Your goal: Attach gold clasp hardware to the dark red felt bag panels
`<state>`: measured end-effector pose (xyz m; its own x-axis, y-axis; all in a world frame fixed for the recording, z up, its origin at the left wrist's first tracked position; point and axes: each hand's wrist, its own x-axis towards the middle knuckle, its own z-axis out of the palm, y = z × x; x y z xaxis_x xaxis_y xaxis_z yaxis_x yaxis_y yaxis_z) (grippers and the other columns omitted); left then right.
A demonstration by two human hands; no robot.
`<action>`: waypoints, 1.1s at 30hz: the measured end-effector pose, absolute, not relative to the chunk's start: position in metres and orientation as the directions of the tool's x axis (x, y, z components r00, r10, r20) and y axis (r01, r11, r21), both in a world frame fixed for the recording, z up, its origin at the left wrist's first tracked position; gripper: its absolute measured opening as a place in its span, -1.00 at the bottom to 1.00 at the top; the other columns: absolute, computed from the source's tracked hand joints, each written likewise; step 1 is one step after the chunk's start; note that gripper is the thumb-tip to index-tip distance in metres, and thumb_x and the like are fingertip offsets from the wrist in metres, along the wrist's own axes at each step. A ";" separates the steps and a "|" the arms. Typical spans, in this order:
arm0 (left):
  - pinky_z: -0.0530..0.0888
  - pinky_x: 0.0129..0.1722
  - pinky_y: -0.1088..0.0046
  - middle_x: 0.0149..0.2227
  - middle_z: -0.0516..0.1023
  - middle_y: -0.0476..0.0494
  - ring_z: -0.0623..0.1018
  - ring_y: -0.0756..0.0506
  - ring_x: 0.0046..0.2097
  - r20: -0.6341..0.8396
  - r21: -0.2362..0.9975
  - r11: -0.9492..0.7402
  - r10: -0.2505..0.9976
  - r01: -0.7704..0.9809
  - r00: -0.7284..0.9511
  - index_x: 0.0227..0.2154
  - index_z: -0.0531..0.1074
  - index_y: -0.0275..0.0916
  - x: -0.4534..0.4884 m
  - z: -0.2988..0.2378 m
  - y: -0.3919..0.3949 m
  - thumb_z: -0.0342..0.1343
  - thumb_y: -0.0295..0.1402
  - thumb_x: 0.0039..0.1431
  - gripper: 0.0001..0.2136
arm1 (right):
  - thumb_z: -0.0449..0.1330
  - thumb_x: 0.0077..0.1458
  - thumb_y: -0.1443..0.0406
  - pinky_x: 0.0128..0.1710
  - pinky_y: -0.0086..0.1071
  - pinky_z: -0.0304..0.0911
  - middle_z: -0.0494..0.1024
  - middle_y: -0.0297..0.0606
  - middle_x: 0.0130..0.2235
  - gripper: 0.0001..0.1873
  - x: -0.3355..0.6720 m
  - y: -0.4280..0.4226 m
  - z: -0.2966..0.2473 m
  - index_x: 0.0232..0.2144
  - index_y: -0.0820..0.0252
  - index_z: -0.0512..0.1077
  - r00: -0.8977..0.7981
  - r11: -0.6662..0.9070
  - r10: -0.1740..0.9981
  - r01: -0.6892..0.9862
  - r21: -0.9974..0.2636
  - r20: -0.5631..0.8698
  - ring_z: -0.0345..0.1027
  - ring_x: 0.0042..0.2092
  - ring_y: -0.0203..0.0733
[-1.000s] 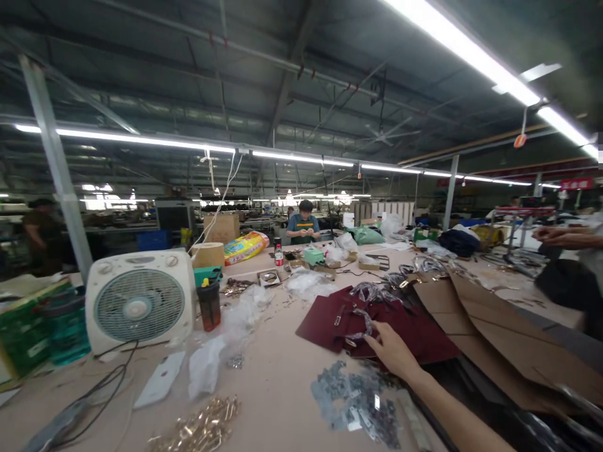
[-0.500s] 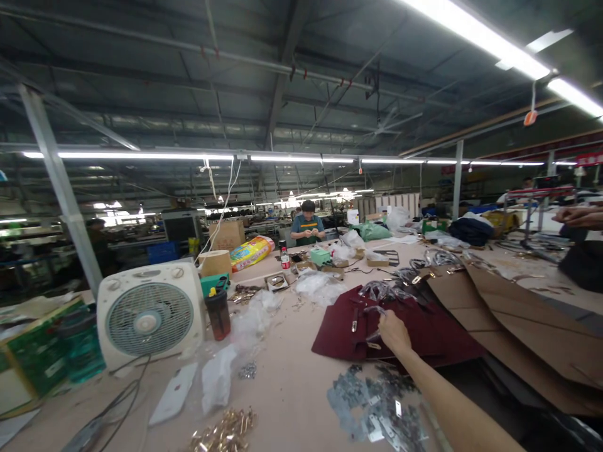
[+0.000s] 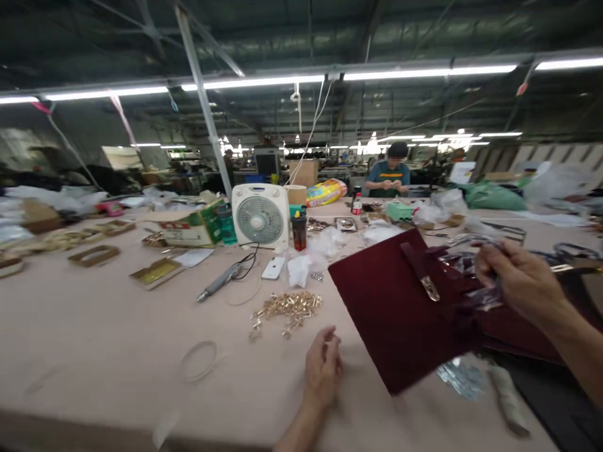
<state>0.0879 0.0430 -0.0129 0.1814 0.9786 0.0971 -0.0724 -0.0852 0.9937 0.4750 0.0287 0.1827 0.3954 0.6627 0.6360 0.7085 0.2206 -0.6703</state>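
Note:
My right hand (image 3: 521,282) is closed on the plastic-wrapped handle of a dark red leather bag piece (image 3: 400,307) and holds it lifted, tilted toward me above the table. A strap with a metal tip (image 3: 424,276) lies across its face. My left hand (image 3: 323,370) rests on the pink tabletop (image 3: 117,326) near the front edge, fingers loosely curled, nothing in it. A heap of small gold metal fittings (image 3: 287,307) lies just beyond my left hand.
A white box fan (image 3: 260,216), a dark drink bottle (image 3: 298,231), a white phone (image 3: 272,268), a grey tool with cable (image 3: 219,284) and a green carton (image 3: 188,231) stand further back. Silver plates (image 3: 464,376) lie under the bag. A person in a teal shirt (image 3: 391,176) sits across the table.
The view has swung left and down. My right hand has lifted the dark red piece off the stack and pulled it toward me. My left hand has come into view on the table.

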 end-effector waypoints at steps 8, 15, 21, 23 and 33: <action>0.48 -0.32 0.41 -0.20 0.63 -0.33 0.58 -0.08 -0.34 -0.034 0.829 0.170 0.966 -0.532 0.256 -0.08 0.53 -0.37 0.083 -0.015 0.048 0.00 0.31 0.22 -0.27 | 0.32 0.10 -0.19 -0.59 -0.40 0.01 0.38 -0.36 -0.52 -0.43 0.391 0.031 0.113 -0.16 0.15 0.58 -0.021 0.053 0.999 0.437 -0.898 0.049 0.13 -0.55 -0.31; 0.52 -0.08 0.34 -0.05 0.66 -0.25 0.62 -0.16 -0.12 0.082 0.929 0.045 0.943 -0.368 0.322 -0.03 0.55 -0.27 0.075 -0.012 0.046 0.43 -0.10 0.01 -0.49 | 0.19 0.27 -0.03 -0.40 -0.42 0.28 0.48 -0.40 -0.51 -0.62 0.324 0.058 0.062 -0.21 0.10 0.63 -0.132 0.233 0.972 0.585 -0.777 0.192 0.32 -0.46 -0.25; 0.54 0.02 0.24 -0.07 0.66 -0.23 0.63 -0.20 -0.05 0.153 0.986 -0.137 0.970 -0.096 0.191 -0.06 0.57 -0.24 0.077 -0.017 0.052 0.30 -0.31 0.08 -0.67 | 0.25 0.22 0.08 0.18 -0.11 0.29 0.59 -0.13 0.03 -0.62 0.306 0.070 0.032 0.02 0.08 0.57 0.133 0.233 0.906 0.635 -0.737 0.402 0.42 0.11 0.02; 0.49 0.11 0.17 -0.04 0.63 -0.22 0.58 -0.23 0.03 0.197 0.980 -0.192 0.973 -0.049 0.120 -0.10 0.59 -0.21 0.077 -0.020 0.052 0.25 -0.37 0.09 -0.72 | 0.22 0.24 0.06 0.20 -0.05 0.30 0.55 -0.06 0.09 -0.55 0.297 0.064 0.024 0.10 0.12 0.52 0.218 0.226 0.870 0.623 -0.749 0.443 0.39 0.16 0.06; 0.42 -0.02 0.12 -0.23 0.64 -0.18 0.53 -0.25 -0.09 0.353 0.771 -0.415 0.910 0.483 0.218 -0.30 0.59 -0.15 0.080 -0.019 0.028 0.05 -0.62 0.11 -0.71 | 0.22 0.16 -0.08 -0.09 -0.13 0.54 0.68 -0.11 -0.07 -0.49 0.257 0.018 -0.042 0.00 0.11 0.55 0.453 0.035 0.870 0.330 -0.943 0.192 0.62 -0.09 0.12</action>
